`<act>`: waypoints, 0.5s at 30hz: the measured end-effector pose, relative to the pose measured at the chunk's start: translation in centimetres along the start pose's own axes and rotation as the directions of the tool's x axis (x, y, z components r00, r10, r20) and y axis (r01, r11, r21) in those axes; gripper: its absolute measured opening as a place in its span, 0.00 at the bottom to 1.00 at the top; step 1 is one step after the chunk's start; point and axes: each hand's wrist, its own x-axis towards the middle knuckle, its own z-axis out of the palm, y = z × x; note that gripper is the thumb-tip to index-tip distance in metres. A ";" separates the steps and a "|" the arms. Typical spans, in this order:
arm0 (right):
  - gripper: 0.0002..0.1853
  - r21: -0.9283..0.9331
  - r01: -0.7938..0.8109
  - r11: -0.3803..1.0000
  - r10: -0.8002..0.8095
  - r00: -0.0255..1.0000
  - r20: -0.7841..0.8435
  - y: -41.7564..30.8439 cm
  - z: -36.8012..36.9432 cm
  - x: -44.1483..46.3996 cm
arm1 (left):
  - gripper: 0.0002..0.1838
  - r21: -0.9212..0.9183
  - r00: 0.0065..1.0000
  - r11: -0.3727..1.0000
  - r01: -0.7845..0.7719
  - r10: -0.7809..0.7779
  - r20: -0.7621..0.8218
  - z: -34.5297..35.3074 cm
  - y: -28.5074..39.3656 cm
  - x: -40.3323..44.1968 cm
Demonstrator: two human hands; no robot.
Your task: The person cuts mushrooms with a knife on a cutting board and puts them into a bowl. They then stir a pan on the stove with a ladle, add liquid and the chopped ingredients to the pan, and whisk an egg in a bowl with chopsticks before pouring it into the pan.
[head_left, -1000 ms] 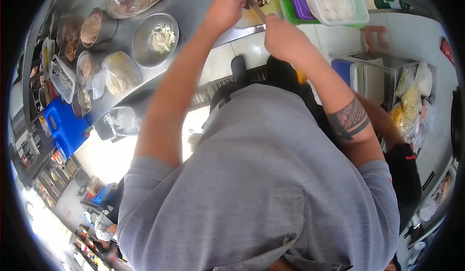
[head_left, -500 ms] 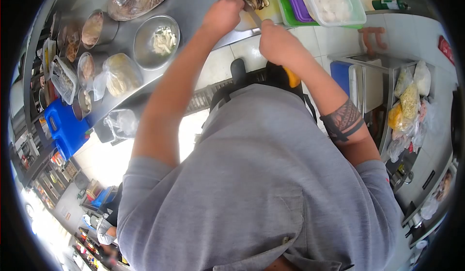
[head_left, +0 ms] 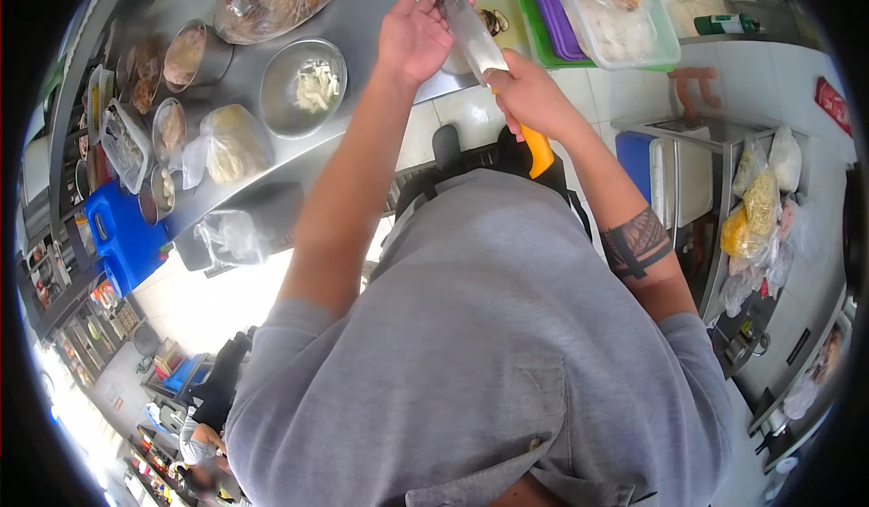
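Note:
My right hand (head_left: 532,98) is closed around the yellow handle of a large kitchen knife (head_left: 463,25). The wide blade slants up and to the left, raised over the work surface. Just left of the blade, my left hand (head_left: 416,41) is turned palm up with its fingers apart; the blade partly covers the fingertips. Dark-edged slices (head_left: 494,22), whose kind I cannot make out, lie on a pale cutting board (head_left: 514,32) behind the knife. To the left, a steel bowl (head_left: 272,113) contains pale cut strips (head_left: 319,86).
A clear plastic container (head_left: 665,50) rests over purple and green trays (head_left: 549,18) at the right. Bagged food (head_left: 272,4), metal pots (head_left: 186,54) and a tied bag (head_left: 231,149) crowd the left counter. Another person (head_left: 204,444) is at lower left.
My left hand has left the dark slices and turned palm up with its fingers apart. The knife has lifted off the food, and its yellow handle now shows below my right hand.

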 end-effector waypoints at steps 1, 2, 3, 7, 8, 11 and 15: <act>0.12 0.000 0.000 1.000 0.000 1.000 -0.001 0.0 -0.1 0.1 | 0.26 -0.015 1.000 1.000 -0.015 0.015 -0.027 -0.4 0.0 0.4; 0.12 -0.030 -0.001 1.000 0.000 1.000 -0.018 0.0 -0.2 0.1 | 0.24 -0.030 0.998 0.999 -0.031 0.029 -0.054 -0.9 -0.1 0.9; 0.12 -0.059 -0.004 0.998 0.002 0.999 -0.035 0.1 -0.2 0.2 | 0.24 -0.031 0.998 0.999 -0.029 0.027 -0.056 -1.3 -0.2 1.2; 0.11 -0.074 -0.006 0.997 0.007 1.000 0.017 0.4 -1.1 0.0 | 0.24 0.076 0.999 0.997 0.005 -0.003 -0.037 -2.0 -0.5 1.7; 0.12 -0.001 -0.032 0.999 0.032 0.998 0.053 0.4 -1.4 -0.1 | 0.23 0.009 0.997 0.998 0.060 -0.060 0.047 -2.2 -0.4 1.7; 0.14 0.064 -0.055 0.996 0.049 0.995 0.088 1.2 -1.8 0.3 | 0.23 -0.133 0.969 0.982 0.137 -0.105 0.222 -2.3 -0.3 1.9; 0.14 0.132 -0.048 0.990 0.046 0.999 0.014 0.6 -1.7 -0.3 | 0.22 -0.014 0.996 0.998 0.069 -0.070 -0.064 -0.8 -0.9 1.4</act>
